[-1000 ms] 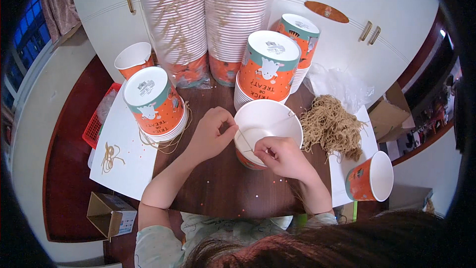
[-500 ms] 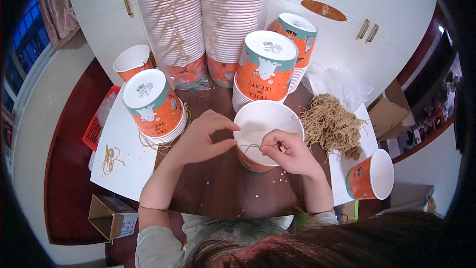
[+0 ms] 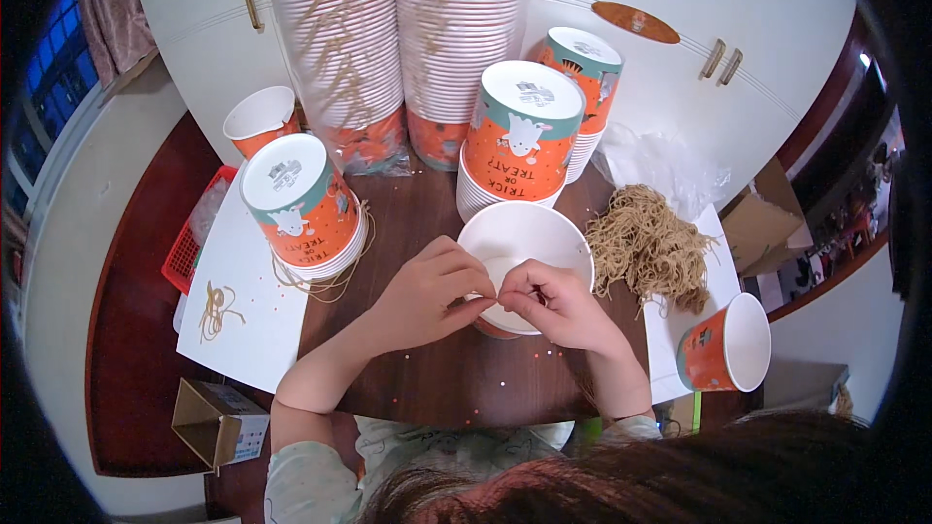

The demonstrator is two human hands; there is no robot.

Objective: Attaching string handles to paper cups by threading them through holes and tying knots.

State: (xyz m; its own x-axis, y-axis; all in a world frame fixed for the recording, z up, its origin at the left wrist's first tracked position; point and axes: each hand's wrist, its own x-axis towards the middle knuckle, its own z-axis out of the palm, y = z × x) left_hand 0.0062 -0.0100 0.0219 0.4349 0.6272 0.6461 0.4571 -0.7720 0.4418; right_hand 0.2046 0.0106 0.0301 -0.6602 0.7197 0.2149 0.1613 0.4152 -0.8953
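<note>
An orange paper bucket with a white inside (image 3: 524, 228) stands upright on the brown table, its mouth facing up. Over its near rim, my left hand (image 3: 432, 293) and my right hand (image 3: 558, 306) meet fingertip to fingertip. Both pinch a thin tan cord at the bucket's rim, though the fingers hide nearly all of it. To the right of the bucket lies a tangled heap of tan cord (image 3: 649, 247). Behind it stands an upside-down stack of the same buckets (image 3: 521, 155).
Another upside-down stack (image 3: 301, 209) with cords around its base is at left, near loose cords (image 3: 219, 311) on white board. Tall plastic-wrapped stacks (image 3: 335, 49) rise at the back. One bucket (image 3: 748, 342) sits at the right edge. Small dots are scattered on the table.
My left hand has moved right and closed its spread fingers into a pinch against the right fingertips. My right hand has shifted slightly; the cord loop seen before is now covered.
</note>
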